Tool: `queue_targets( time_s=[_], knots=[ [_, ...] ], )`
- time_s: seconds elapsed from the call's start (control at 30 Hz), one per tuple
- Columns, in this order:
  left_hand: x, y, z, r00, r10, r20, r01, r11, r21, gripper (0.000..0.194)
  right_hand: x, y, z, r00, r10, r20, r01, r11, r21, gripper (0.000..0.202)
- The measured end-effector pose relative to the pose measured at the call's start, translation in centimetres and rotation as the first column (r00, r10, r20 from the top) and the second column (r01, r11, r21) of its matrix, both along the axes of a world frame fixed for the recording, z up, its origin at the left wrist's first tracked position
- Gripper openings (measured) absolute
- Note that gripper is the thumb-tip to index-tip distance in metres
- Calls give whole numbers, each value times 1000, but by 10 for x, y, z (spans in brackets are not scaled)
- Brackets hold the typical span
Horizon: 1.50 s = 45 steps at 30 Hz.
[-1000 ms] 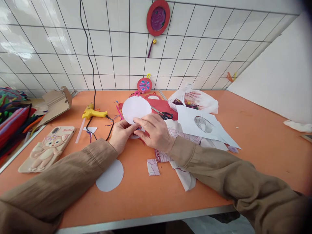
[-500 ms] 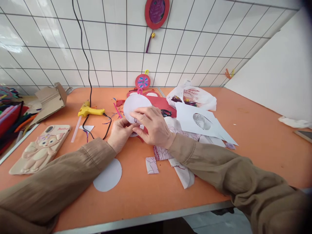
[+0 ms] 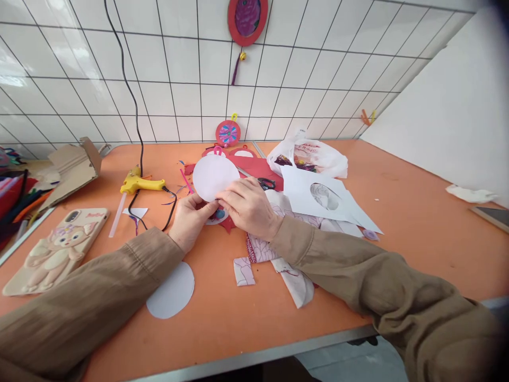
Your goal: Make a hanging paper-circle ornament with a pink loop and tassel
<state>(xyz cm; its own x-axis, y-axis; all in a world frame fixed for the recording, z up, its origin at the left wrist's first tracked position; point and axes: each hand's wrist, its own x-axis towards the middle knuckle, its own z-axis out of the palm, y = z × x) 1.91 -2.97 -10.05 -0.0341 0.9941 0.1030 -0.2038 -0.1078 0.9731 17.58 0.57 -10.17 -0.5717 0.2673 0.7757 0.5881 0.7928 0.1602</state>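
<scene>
Left hand [image 3: 191, 218] and right hand [image 3: 250, 207] both pinch the lower edge of a round white paper disc [image 3: 216, 178], fingertips close together. Disc is upright just beyond them, over the orange desk [image 3: 417, 228]. Flat white paper circle [image 3: 175, 292] lies nearer than left hand. Yellow glue gun [image 3: 143, 183] sits left of hands; black-handled scissors [image 3: 267, 183] just beyond right hand.

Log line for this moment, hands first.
left hand: holding white disc | right hand: at disc's lower edge | glue gun: lying on table
</scene>
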Motion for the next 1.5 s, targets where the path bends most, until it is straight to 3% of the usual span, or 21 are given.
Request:
queue_targets(
  time_s=[0.17,0.6,0.87,1.0,1.23,1.5],
  knots=[
    [0,0,1,1000,1,3,-1,1000,-4,32,1,2,-3,1000,-23,19,24,998,-53,23],
    [0,1,-2,1000,7,25,-6,1000,-26,33,1,3,-1,999,-33,12,33,999,14,21],
    [-3,4,-9,998,-8,-58,8,1000,1,27,1,-2,1,993,-94,65,99,992,-78,23],
    [-4,4,-11,998,-9,-68,12,999,41,25,1,-3,2,995,-70,78,79,988,-133,20],
    [-4,3,-10,997,-13,-76,14,1000,16,25,1,0,0,995,-56,79,64,993,-99,23],
    [-6,4,-16,989,14,-147,-3,998,70,22,3,-5,1,998,-29,60,41,975,-218,26]
  ],
)
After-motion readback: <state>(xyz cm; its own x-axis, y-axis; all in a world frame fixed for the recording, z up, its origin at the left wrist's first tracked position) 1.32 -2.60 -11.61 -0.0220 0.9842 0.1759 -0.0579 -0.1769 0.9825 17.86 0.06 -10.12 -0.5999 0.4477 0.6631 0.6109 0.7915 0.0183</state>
